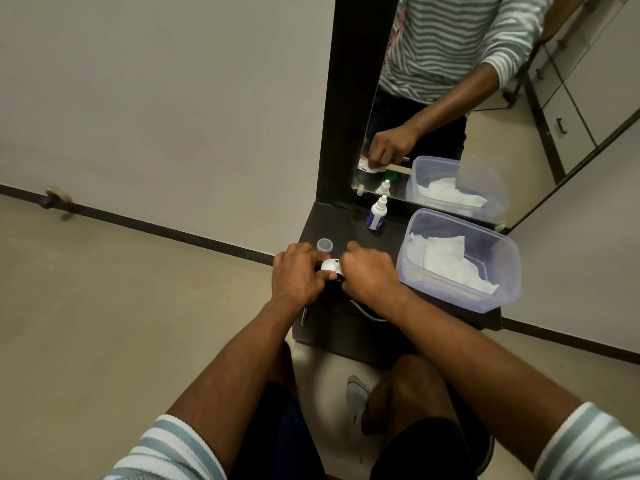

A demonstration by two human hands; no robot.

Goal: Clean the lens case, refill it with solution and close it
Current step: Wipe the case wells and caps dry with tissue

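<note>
1. my left hand (298,271) sits at the front edge of the small dark table (360,230), fingers curled down onto the white lens case (331,265) and pinning it from the left side.
2. my right hand (369,271) comes in from the other side, fingers bent over the right part of the case; whether it grips the case itself or something small on top of it i cannot tell, since the knuckles hide the fingertips.
3. the lens case lies between the two hands on the table; only its pale rounded top shows in the gap.
4. a loose translucent cap (325,244) rests on the table just behind my left fingers, apart from the case.
5. the solution bottle (376,213), white with a blue label and a pointed nozzle, stands upright further back, near the mirror (450,98).
6. a clear plastic tub (505,271) stands to the right of my hands, its near corner hanging over the table edge, with crumpled white tissue (446,259) inside.
7. the mirror reflects the tub, the bottle, one hand and my striped shirt.
8. a curved metal drawer handle (367,313) shows below my right wrist.
9. my knees and one pale shoe (356,393) are on the floor (104,323) underneath.
</note>
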